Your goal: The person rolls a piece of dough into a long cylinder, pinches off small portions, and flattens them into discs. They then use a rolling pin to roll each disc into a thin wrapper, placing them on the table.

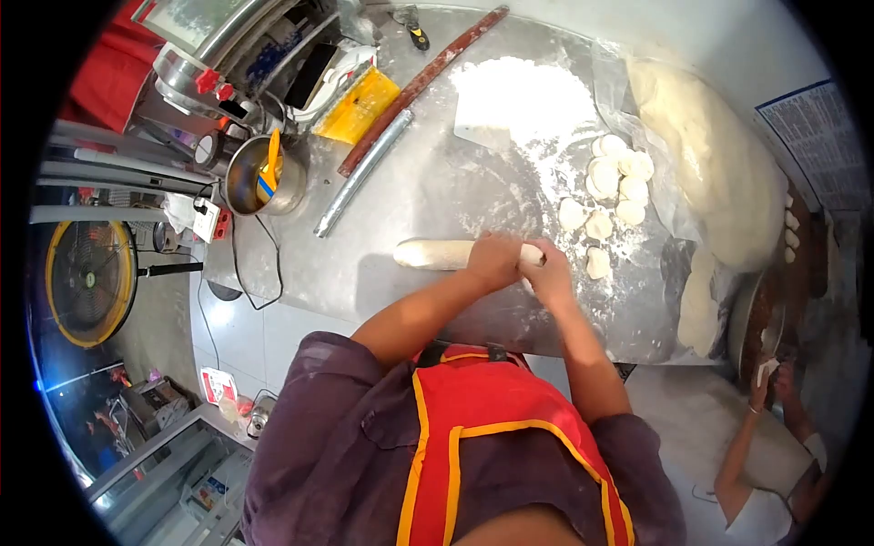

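A long roll of pale dough (pixel 428 255) lies on the metal worktop in front of me. My left hand (pixel 495 261) is wrapped round the roll near its right end. Close beside it, my right hand (pixel 550 273) is closed on the tip of the same roll, its fingers curled round the end. Several small round dough pieces (pixel 598 224) lie on floured metal to the right of my hands. A heap of white flour (pixel 523 96) is spread further back.
Behind the flour lie a red-brown rolling pin (pixel 428 86), a metal rod (pixel 364 173) and a yellow scraper (pixel 358 105). A metal pot (pixel 291 187) stands at the left edge. A large dough mass (pixel 706 155) sits at right. Another person's hands (pixel 769 387) work at lower right.
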